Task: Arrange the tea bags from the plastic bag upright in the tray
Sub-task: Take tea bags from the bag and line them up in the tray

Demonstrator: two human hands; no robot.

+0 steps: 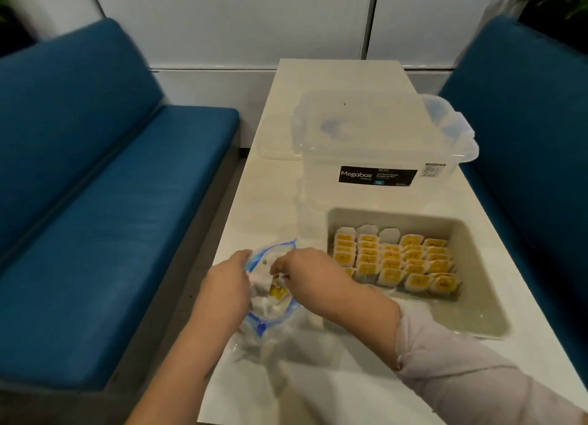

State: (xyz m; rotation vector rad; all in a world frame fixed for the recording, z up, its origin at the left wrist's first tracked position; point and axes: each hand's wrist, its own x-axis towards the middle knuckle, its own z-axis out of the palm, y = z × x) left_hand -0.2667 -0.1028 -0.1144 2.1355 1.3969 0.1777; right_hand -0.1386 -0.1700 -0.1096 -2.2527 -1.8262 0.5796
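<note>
Tea bags [394, 260] with yellow tags stand upright in neat rows in the tray [477, 265], filling its far half. The tray sits on the white surface [334, 74] at about 4 o'clock from the middle of the view.

Just left of the tray, at about 7 o'clock, lies the plastic bag [270, 300], clear with a blue zip edge. A few more yellow-tagged tea bags show inside it.

The left hand [227, 284] grips the bag's left edge and holds the mouth open. The right hand [305, 273] reaches into the mouth with its fingers pinched together, but I cannot tell if they have caught a tea bag. A pale sleeve [461, 361] covers the right arm.

Behind the tray, toward 12 o'clock, stands a clear storage box [375, 138] with a black label. Blue benches [95, 201] sit on both sides of the surface.
</note>
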